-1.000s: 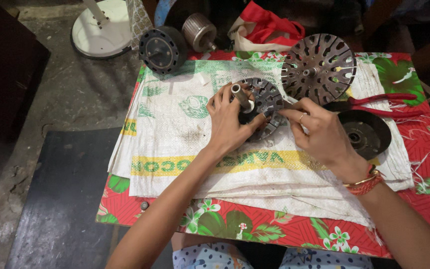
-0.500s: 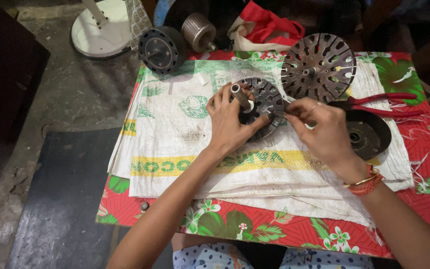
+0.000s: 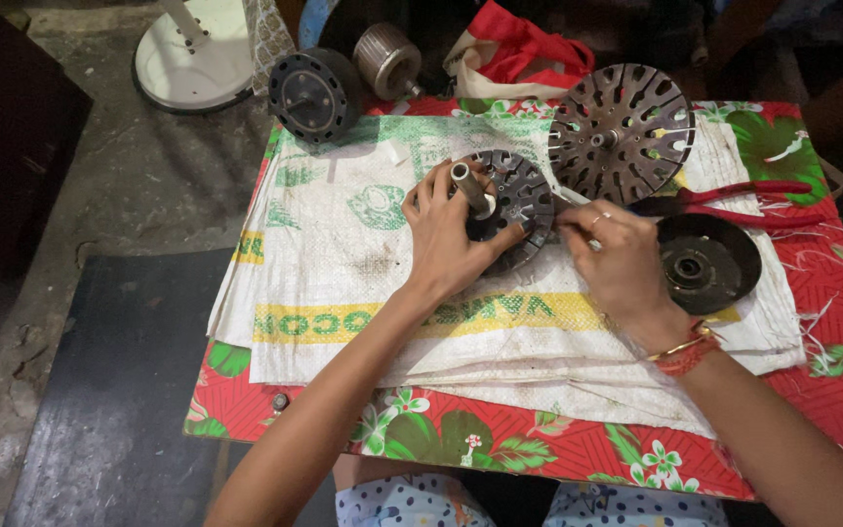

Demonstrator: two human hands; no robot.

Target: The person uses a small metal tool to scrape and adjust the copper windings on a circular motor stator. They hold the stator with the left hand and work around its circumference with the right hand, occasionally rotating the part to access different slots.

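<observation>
Left hand (image 3: 446, 239): grip clamped on the stator (image 3: 507, 203), fingers curled round its near-left edge, thumb across its face beside the upright shaft (image 3: 467, 185).

Right hand (image 3: 617, 262): fingers pinched together at the stator's right edge on something small and pale; what it is cannot be told. A ring on one finger, bangles (image 3: 687, 349) at the wrist.

Stator: dark slotted metal disc, tilted up off the sack (image 3: 343, 254), held between both hands near the middle of the tabletop (image 3: 812, 322).

Sack: white woven sacking with green and yellow print, several layers, spread over the tabletop's red floral cloth.

Slotted disc (image 3: 622, 132): larger grey metal disc with radial slots, flat on the sack, just behind the right hand and touching or nearly touching the stator's far right edge.

Round cover (image 3: 707, 262): black dished part with a central hub, on the sack just right of the right hand.

Pliers (image 3: 734, 200): red-handled, lying between slotted disc and round cover.

Black housing (image 3: 312, 93): round, at the far left corner of the tabletop.

Metal cylinder (image 3: 387, 59): ribbed, just right of the black housing.

Bag (image 3: 514, 49): red and cream cloth, at the far edge.

Fan base (image 3: 192, 59): white, round, on the floor beyond the tabletop's left corner.
</observation>
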